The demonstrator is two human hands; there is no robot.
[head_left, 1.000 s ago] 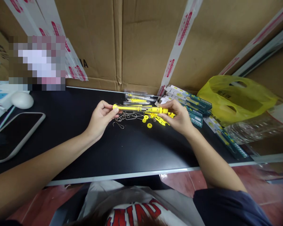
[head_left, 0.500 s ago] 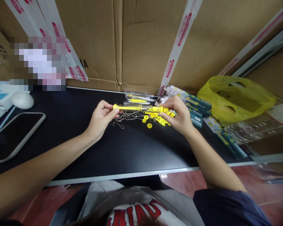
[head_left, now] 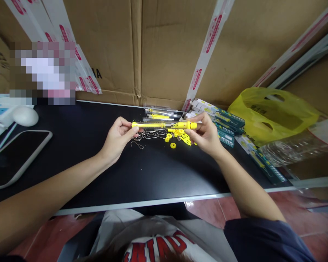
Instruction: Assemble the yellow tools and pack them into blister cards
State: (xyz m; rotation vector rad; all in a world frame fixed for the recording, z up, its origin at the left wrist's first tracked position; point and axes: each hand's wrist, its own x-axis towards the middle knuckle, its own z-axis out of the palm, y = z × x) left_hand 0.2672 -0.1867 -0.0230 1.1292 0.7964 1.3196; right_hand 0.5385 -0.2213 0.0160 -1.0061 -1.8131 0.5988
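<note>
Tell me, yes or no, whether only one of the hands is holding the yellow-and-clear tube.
No, the left hand grips one end of the yellow-and-clear tube and the right hand grips the other.

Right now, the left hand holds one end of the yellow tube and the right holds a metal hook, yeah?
Wrong about the right hand: the head view shows it holding the other end of the yellow tube. The left hand does hold one end.
</note>
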